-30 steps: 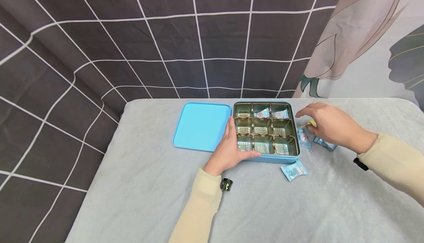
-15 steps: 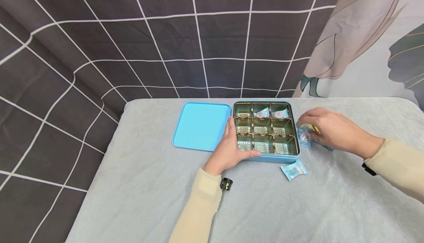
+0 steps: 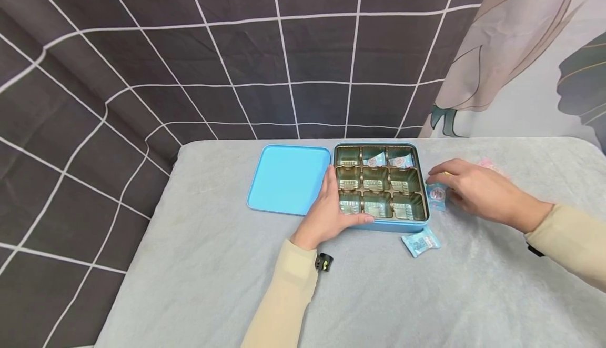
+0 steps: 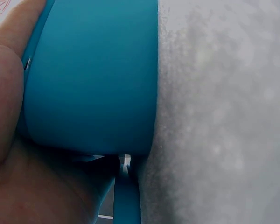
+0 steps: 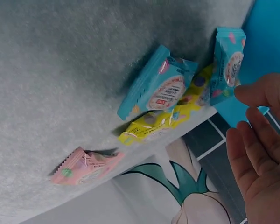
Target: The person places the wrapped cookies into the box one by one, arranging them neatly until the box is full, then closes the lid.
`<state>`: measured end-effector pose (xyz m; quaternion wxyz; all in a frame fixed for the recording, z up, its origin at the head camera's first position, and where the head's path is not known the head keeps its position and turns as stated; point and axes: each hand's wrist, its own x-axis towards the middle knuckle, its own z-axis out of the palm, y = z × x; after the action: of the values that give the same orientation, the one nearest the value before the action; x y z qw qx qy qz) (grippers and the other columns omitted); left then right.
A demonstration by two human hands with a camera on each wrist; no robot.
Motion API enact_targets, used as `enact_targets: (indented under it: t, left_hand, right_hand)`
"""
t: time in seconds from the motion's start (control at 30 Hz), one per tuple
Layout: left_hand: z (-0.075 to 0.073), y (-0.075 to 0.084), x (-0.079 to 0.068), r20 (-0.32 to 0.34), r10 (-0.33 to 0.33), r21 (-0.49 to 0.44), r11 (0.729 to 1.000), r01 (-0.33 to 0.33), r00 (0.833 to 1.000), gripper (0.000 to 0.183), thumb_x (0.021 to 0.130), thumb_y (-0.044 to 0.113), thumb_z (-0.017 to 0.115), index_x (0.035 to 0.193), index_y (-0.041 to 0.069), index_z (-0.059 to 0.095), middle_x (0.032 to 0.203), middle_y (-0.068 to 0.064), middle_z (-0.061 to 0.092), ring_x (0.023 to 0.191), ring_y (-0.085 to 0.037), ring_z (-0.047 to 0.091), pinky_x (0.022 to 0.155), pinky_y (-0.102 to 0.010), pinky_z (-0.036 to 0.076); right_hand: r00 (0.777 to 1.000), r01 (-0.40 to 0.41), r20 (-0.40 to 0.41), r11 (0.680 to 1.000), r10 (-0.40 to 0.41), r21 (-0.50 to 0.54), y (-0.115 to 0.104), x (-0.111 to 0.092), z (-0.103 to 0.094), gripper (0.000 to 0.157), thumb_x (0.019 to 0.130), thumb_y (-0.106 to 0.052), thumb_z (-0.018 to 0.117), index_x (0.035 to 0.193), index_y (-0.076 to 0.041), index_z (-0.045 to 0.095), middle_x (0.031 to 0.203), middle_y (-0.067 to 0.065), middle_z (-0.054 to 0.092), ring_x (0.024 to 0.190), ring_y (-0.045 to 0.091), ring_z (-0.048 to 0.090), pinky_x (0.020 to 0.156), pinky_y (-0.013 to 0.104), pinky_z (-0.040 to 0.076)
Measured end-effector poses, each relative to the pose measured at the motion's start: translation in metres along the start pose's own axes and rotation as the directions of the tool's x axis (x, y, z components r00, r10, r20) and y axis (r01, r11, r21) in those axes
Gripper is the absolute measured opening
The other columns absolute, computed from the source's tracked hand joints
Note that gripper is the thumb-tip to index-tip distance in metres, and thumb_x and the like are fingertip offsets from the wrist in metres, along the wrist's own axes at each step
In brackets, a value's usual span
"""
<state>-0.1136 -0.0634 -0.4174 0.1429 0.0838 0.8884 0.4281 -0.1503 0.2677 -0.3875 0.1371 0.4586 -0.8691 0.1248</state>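
Note:
A light blue tin with a gold compartment tray stands at mid-table, its lid off. Two blue-wrapped candies lie in the far row: one candy in the middle, another candy at right. My left hand rests along the tin's left side, thumb on the front rim. To the right of the tin, my right hand reaches over loose candies, fingers loosely bent. In the right wrist view a fingertip is right at the end of a blue candy beside the tin. A yellow candy and second blue candy lie close by.
The flat blue lid lies left of the tin. One more blue candy is in front of the tin's right corner. A pink candy lies behind my right hand. A dark checked cloth hangs behind the grey-covered table.
My right hand has shifted slightly right and toward me over the loose candies, covering one blue candy and uncovering the pink one. My left hand stays on the tin.

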Motion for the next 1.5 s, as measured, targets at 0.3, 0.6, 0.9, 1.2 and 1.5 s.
enact_targets:
  t: [0.3, 0.6, 0.9, 1.2, 1.5]
  left_hand:
    - [-0.001, 0.000, 0.000, -0.002, -0.001, 0.004, 1.000, 0.001, 1.000, 0.138, 0.074, 0.059, 0.084, 0.160, 0.016, -0.015, 0.168, -0.001, -0.016, 0.152, -0.022, 0.010, 0.117, -0.042, 0.028]
    - [-0.001, 0.000, 0.000, 0.002, 0.003, -0.002, 1.000, -0.003, 1.000, 0.138, 0.074, 0.058, 0.084, 0.160, 0.017, -0.016, 0.168, 0.000, -0.016, 0.153, -0.019, 0.007, 0.118, -0.041, 0.028]
    - [-0.002, 0.001, -0.001, 0.005, 0.002, -0.013, 1.000, -0.002, 1.000, 0.137, 0.075, 0.057, 0.084, 0.160, 0.018, -0.016, 0.168, -0.002, -0.016, 0.153, -0.021, 0.007, 0.118, -0.042, 0.027]
    - [-0.001, 0.001, -0.001, 0.001, 0.006, -0.003, 1.000, -0.006, 1.000, 0.137, 0.074, 0.058, 0.084, 0.160, 0.015, -0.015, 0.168, -0.002, -0.015, 0.153, -0.021, 0.007, 0.118, -0.041, 0.027]
    - [-0.001, 0.001, 0.000, 0.000, 0.003, 0.003, 1.000, -0.003, 1.000, 0.138, 0.074, 0.060, 0.083, 0.160, 0.015, -0.015, 0.168, -0.003, -0.015, 0.153, -0.021, 0.007, 0.118, -0.041, 0.027]
  right_hand:
    - [0.999, 0.040, 0.007, 0.999, -0.040, 0.013, 0.001, -0.006, 0.007, 0.056, 0.056, 0.018, 0.077, 0.106, -0.005, 0.069, 0.112, 0.014, 0.065, 0.102, 0.034, 0.063, 0.078, 0.049, 0.053]
    - [0.998, 0.069, 0.012, 0.998, -0.069, -0.002, 0.001, -0.008, 0.015, 0.049, 0.061, 0.015, 0.076, 0.106, -0.003, 0.069, 0.117, 0.019, 0.064, 0.106, 0.038, 0.061, 0.084, 0.052, 0.051]
    - [0.998, 0.045, 0.038, 0.999, -0.045, 0.009, 0.001, -0.010, 0.020, 0.048, 0.061, 0.014, 0.078, 0.106, -0.002, 0.069, 0.118, 0.018, 0.063, 0.108, 0.037, 0.059, 0.086, 0.052, 0.049]
    - [0.998, 0.038, 0.046, 0.999, -0.039, 0.014, 0.003, -0.012, 0.023, 0.048, 0.060, 0.013, 0.078, 0.105, -0.003, 0.070, 0.118, 0.018, 0.063, 0.108, 0.036, 0.060, 0.086, 0.050, 0.049]
    - [0.999, 0.025, 0.034, 1.000, -0.025, 0.010, 0.003, -0.013, 0.024, 0.048, 0.060, 0.012, 0.075, 0.105, -0.004, 0.071, 0.120, 0.017, 0.063, 0.106, 0.034, 0.060, 0.084, 0.049, 0.050]
